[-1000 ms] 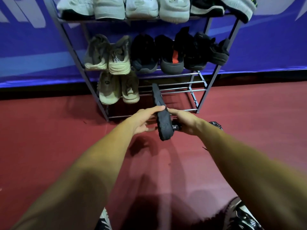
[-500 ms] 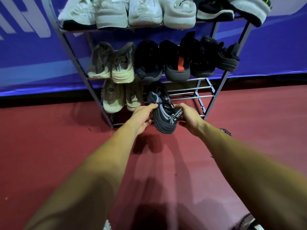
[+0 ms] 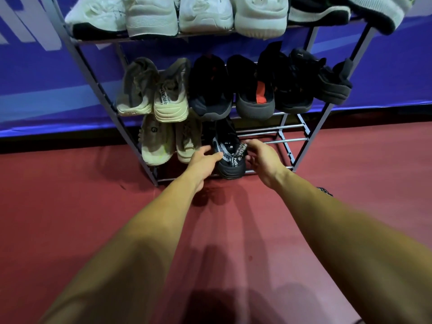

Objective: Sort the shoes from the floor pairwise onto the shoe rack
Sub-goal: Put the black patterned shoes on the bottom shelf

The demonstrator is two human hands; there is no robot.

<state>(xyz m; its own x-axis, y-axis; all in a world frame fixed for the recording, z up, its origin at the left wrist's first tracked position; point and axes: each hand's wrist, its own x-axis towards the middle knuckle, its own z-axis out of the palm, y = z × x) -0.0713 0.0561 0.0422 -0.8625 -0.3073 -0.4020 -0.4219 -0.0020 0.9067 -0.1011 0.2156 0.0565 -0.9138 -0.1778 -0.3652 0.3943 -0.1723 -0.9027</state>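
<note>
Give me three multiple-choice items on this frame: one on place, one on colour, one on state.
1. Where does the black shoe sit? A top tier; B middle tier; C bottom tier.
2. What colour is the pair left of it? A beige; B red; C blue.
3. Which hands are at the shoe? A left only; B both; C neither.
C: it rests on the lowest bars of the shoe rack.
A: the pair beside it is beige.
B: the left hand touches one side and the right hand holds the other.
</note>
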